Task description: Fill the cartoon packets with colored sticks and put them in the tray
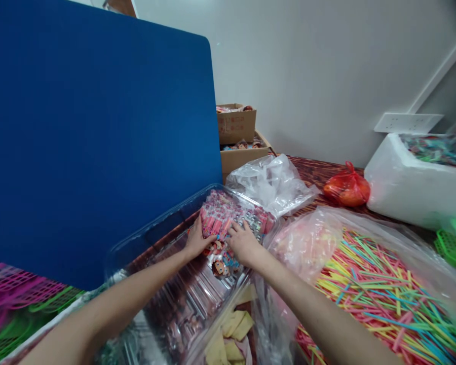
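Toward the far end of a large clear plastic tray (137,243) lies a bunch of small pink packets (216,215) in shiny clear wrap. My left hand (198,239) grips the left side of this bunch, its thumb stretched across the front. Bent fingers of my right hand (243,244) close over the bunch from the right; its thumb is hidden. Below and between the hands show cartoon-face figures (220,267) in clear wrap. Grey-and-white patterned pieces (253,223) lie beyond my right fingers.
A tall blue panel (99,142) stands along the left. To the right are a bag of coloured sticks (387,289), a red bag (347,188) and a white foam box (414,187). Cardboard boxes (237,126) and crumpled clear plastic (273,182) sit behind. Pink baskets (26,286) stand lower left.
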Motion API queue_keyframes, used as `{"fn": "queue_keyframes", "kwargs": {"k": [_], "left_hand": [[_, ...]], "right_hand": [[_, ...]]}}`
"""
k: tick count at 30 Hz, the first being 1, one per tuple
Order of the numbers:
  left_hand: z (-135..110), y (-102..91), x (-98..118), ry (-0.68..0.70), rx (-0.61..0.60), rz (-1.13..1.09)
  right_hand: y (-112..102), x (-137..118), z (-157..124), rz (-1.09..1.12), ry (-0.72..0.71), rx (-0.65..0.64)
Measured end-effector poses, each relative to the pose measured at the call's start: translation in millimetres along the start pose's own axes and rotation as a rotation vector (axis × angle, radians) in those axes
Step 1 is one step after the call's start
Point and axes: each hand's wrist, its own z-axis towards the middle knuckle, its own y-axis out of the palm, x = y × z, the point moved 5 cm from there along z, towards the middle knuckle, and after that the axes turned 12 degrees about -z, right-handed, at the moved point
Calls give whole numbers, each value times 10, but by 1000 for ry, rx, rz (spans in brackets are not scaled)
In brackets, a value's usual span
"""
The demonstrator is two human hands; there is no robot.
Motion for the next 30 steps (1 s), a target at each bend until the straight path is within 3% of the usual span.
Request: {"fn": "queue_keyframes", "kwargs": {"k": [4, 11, 16, 20, 22, 24, 27, 30], "left_hand": [[-39, -29, -55, 71, -63, -10], [-65, 233, 81, -117, 123, 5], [-79, 230, 273, -64, 168, -29], [-86, 163, 291, -61, 151, -8], [-81, 155, 286, -80, 152, 5], [-72, 158, 293, -79, 160, 7], [-58, 158, 291, -90, 173, 8], [-43, 137, 268, -113, 160, 17]], "right_hand": [[-33, -99, -23, 35, 52, -8], [3, -37, 7, 37, 24, -35], [-83, 84, -45, 77, 12, 53], [-201, 525, -231, 57, 262, 267], [-149, 752, -316, 21, 385, 230], [-87, 889, -353, -4, 402, 170], [-102, 962, -360, -12, 412, 148], [-272, 820, -355, -2, 444, 192]]}}
